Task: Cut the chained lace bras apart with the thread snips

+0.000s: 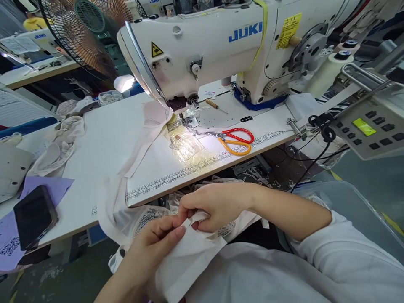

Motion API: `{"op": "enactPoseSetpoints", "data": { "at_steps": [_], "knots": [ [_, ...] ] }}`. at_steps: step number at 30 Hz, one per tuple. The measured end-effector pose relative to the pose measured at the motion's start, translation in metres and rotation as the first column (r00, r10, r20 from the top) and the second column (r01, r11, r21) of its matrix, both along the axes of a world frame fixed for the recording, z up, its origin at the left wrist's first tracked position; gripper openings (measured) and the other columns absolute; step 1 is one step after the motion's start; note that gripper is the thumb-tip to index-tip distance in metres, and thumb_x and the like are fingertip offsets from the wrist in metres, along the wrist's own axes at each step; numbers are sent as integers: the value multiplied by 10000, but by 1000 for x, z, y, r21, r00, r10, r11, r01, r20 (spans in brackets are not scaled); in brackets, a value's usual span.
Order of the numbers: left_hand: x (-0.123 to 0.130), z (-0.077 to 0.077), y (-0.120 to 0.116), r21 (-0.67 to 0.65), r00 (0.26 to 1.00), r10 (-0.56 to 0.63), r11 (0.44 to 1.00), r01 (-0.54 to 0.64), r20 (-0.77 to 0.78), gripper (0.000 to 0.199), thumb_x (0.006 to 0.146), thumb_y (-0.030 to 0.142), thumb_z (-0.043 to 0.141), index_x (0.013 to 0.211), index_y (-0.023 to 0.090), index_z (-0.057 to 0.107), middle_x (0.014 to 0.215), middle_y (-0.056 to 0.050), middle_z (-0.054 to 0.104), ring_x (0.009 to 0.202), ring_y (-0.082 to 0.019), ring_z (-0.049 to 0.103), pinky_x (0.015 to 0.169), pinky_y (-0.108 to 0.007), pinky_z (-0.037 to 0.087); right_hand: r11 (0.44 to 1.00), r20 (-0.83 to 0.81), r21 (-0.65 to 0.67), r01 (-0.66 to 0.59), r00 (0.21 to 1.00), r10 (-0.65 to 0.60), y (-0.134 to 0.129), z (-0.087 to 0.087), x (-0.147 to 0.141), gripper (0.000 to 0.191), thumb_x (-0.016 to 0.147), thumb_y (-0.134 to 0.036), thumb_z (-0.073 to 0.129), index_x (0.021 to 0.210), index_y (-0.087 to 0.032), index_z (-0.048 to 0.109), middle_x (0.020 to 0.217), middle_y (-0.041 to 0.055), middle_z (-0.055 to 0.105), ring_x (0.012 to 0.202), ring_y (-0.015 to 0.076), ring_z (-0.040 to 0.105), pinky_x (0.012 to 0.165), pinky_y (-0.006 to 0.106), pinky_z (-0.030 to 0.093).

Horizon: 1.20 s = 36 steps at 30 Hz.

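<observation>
Pale fabric [186, 256] hangs over my lap, its upper edge pinched between both hands. My left hand [158, 237] grips that edge between thumb and fingers. Close beside it, my right hand [214, 206] has its fingers curled on a folded strip of the same fabric. Behind my hands lie lace-patterned pieces [150, 216]. A long pale strip [139, 151] runs from the needle area of the white sewing machine [202, 50] down over the table edge. Scissors with red and orange handles [235, 141] rest on the table beside the needle area.
A control panel [372, 126] juts in at the right, above a clear plastic bin [356, 206]. A black phone [35, 216] lies on purple paper at the left. Fabric cups [57, 147] are piled on the left table [91, 168]. A fan [91, 33] stands behind.
</observation>
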<state>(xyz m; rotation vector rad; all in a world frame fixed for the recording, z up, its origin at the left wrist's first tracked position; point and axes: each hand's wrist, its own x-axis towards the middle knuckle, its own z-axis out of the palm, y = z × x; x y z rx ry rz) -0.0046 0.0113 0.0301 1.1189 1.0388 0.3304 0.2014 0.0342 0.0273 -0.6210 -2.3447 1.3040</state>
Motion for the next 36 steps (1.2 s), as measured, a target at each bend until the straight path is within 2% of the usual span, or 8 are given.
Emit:
{"op": "enactPoseSetpoints", "data": {
  "at_steps": [6, 12, 19, 26, 30, 36],
  "knots": [
    [-1, 1, 2, 24, 996, -64, 998, 66, -63, 179, 718, 378, 658, 673, 212, 707, 597, -1, 621, 560, -107, 484, 495, -166, 371, 999, -5, -50, 13, 1000, -14, -2, 2, 2, 245, 730, -136, 540, 974, -134, 543, 860, 10, 601, 727, 100, 523, 619, 186, 403],
    [3, 5, 2, 100, 982, -89, 989, 107, -165, 239, 712, 406, 640, 626, 186, 679, 569, 5, 579, 542, -100, 443, 493, -174, 341, 988, 9, -153, 36, 999, -35, 2, 1, 0, 98, 826, -222, 495, 860, -144, 543, 757, -7, 601, 680, 86, 534, 591, 176, 401],
    [3, 3, 3, 115, 975, -57, 990, 83, -214, 250, 677, 420, 658, 627, 176, 673, 592, -12, 591, 572, -125, 465, 519, -197, 367, 990, -27, -140, 23, 999, -27, 6, 2, -5, 43, 790, -175, 544, 819, -144, 534, 785, -1, 610, 700, 85, 540, 599, 173, 401],
    [0, 2, 2, 137, 972, -88, 983, 120, -220, 270, 728, 412, 621, 625, 163, 637, 577, -4, 548, 560, -119, 442, 510, -200, 362, 990, -28, -144, 7, 1000, -12, 8, 3, -9, 36, 779, -138, 540, 813, -140, 526, 808, 9, 623, 720, 89, 550, 610, 172, 412],
    [2, 3, 1, 108, 975, -56, 991, 80, -213, 295, 712, 440, 630, 624, 158, 640, 585, -17, 572, 561, -133, 470, 511, -213, 381, 992, -46, -126, 2, 999, -8, 10, 0, -8, 53, 773, -94, 533, 808, -134, 530, 813, 8, 624, 722, 84, 547, 624, 168, 415],
    [10, 3, 3, 77, 988, 19, 997, -8, -150, 264, 689, 430, 661, 756, 179, 705, 690, -42, 656, 691, -187, 558, 593, -228, 438, 993, -84, -119, 7, 996, -18, 9, -3, -10, 73, 772, -90, 543, 834, -129, 535, 802, 5, 606, 718, 83, 549, 631, 169, 420]
  ]
}}
